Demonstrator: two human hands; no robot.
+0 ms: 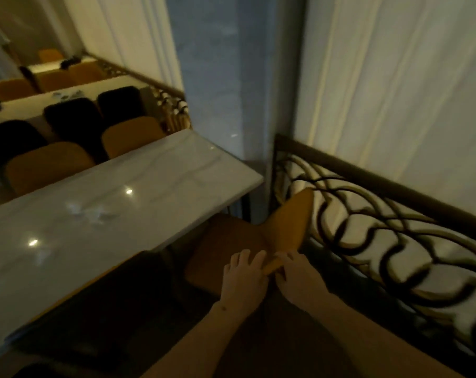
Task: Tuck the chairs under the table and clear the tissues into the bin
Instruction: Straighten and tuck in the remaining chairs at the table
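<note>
I see left hand (pixel 242 274) and right hand (pixel 297 276) both closed on the chair (pixel 288 222) back. Risk: pushed toward 11 o'clock, it may jam on the tabletop (pixel 116 203) corner or scrape the railing (pixel 368 214) at 3 o'clock.

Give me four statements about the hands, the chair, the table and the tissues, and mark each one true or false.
1. Both hands, left hand and right hand, rest on the orange chair. True.
2. The chair is fully under the table. False: much of its seat and its back stick out.
3. Crumpled tissues lie on the table. True.
4. The railing is left of the chair. False: it stands to the right.
</note>
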